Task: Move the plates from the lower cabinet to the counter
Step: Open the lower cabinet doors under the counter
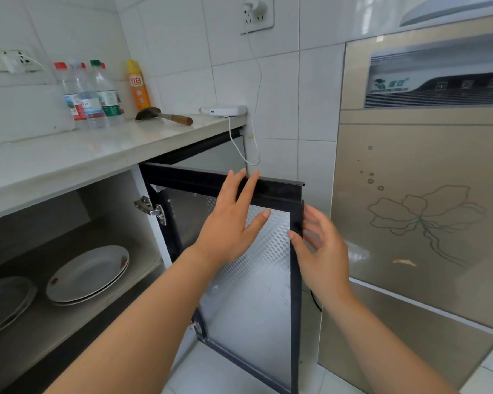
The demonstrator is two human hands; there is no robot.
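A: Status on the plate move?
B: Barely started, judging by the layout. Holding the cabinet door (pixel 254 280) wide open, nothing lifted yet.
A: Hands?
B: Pressing the left hand (pixel 231 223) flat against the door's inner face, with fingers straight and tips over the top rail. Not gripping anything there. Pinching the door's free edge with the right hand (pixel 322 251), with thumb on the near side and fingers curled round the far side.
A: Where to find the plates?
B: Down inside the lower cabinet (pixel 117 200), below and well left of the left hand. Counting a white stack of plates (pixel 88 273) nearer that hand, two at least; can't tell the exact number. Also seeing a far plate (pixel 6 300) beyond it, farther left, cut off by the frame edge, possibly with more underneath.
A: Anything landed on the counter?
B: No plates. Seeing the counter (pixel 69 163) above and left of the left hand, carrying water bottles (pixel 88 95), an orange bottle (pixel 138 86), a ladle (pixel 165 116) and a white charger box (pixel 225 110) toward the back wall.
A: Left to do?
B: All of it, by estimate. Need to release the door, reach down-left onto the shelf, lift both piles, set them up top. Expect two trips, or one pile per hand. Mind the door drifting back into the reach path.
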